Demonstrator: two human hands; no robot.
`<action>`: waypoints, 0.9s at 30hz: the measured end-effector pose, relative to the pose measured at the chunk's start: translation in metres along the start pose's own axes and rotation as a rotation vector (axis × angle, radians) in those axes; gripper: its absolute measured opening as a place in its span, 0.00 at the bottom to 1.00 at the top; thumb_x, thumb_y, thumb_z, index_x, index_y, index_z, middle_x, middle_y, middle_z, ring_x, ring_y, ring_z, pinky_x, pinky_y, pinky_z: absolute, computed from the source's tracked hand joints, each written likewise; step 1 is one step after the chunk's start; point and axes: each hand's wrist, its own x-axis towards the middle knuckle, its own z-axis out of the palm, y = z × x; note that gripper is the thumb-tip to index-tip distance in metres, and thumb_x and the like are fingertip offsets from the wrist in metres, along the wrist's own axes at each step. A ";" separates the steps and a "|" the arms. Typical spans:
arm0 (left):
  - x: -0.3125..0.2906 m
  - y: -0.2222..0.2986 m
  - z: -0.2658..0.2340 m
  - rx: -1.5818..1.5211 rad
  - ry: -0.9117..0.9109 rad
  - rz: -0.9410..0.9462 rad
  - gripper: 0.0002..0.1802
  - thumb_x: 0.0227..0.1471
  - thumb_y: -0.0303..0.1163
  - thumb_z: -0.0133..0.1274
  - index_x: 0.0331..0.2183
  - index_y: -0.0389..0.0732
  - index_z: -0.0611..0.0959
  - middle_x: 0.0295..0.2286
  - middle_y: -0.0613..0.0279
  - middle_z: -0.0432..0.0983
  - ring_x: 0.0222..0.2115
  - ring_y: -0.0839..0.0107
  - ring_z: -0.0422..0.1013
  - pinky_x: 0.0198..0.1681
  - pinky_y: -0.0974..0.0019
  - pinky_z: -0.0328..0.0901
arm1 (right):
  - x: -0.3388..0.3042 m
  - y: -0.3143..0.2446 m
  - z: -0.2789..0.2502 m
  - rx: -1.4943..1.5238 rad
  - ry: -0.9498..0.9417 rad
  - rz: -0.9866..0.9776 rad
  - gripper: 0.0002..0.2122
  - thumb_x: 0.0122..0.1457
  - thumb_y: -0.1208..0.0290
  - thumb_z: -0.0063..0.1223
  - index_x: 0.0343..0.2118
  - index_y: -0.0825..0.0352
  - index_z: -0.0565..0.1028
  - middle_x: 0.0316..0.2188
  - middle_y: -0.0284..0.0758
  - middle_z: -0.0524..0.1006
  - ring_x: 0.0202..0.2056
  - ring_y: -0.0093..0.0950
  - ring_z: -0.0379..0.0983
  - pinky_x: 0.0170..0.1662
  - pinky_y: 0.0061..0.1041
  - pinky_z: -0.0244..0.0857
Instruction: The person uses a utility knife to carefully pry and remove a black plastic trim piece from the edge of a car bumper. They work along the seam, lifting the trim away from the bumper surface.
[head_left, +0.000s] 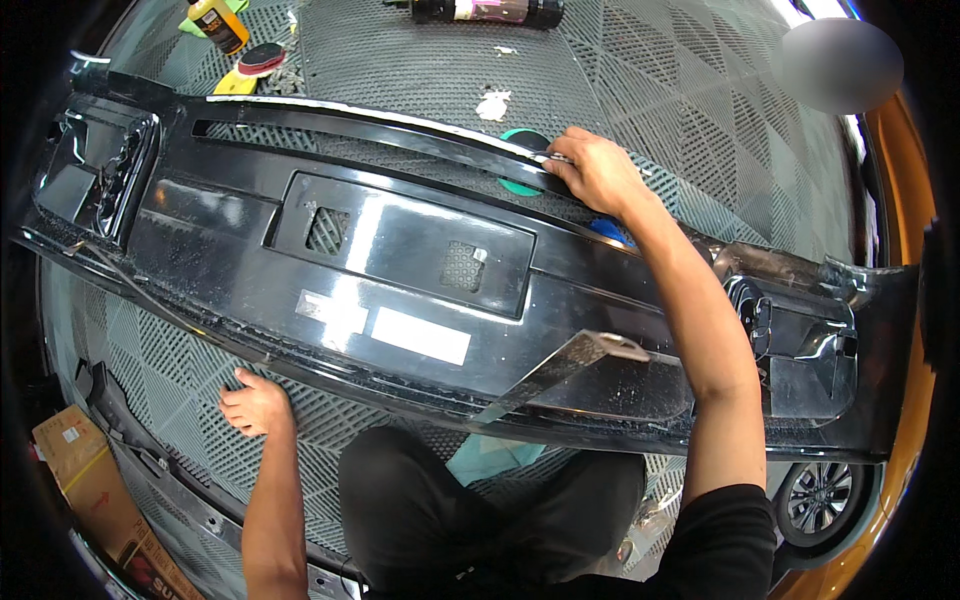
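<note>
A long glossy black vehicle bumper spans the view from left to right. A bright silvery strip runs along its far edge. At the right part of that edge, my right hand is closed, its thumb and fingers pinching the strip; what lies under the fingertips is partly hidden. My left hand hovers by the bumper's near edge with fingers loosely curled and apart, holding nothing. A flat grey metallic-looking piece with a bent end slants up over the bumper's near side, close to my right forearm.
Behind the bumper are a yellow bottle, round polishing pads, a dark cylindrical object and a green-rimmed disc. A cardboard box stands at lower left beside a long black part. An orange car flanks the right.
</note>
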 end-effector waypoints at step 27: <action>-0.023 0.015 -0.036 -0.073 -0.062 0.053 0.44 0.63 0.68 0.38 0.64 0.40 0.64 0.65 0.47 0.55 0.67 0.46 0.49 0.64 0.35 0.48 | 0.011 -0.033 -0.015 -0.080 -0.116 0.273 0.14 0.58 0.62 0.65 0.38 0.69 0.79 0.39 0.46 0.76 0.43 0.50 0.76 0.47 0.45 0.71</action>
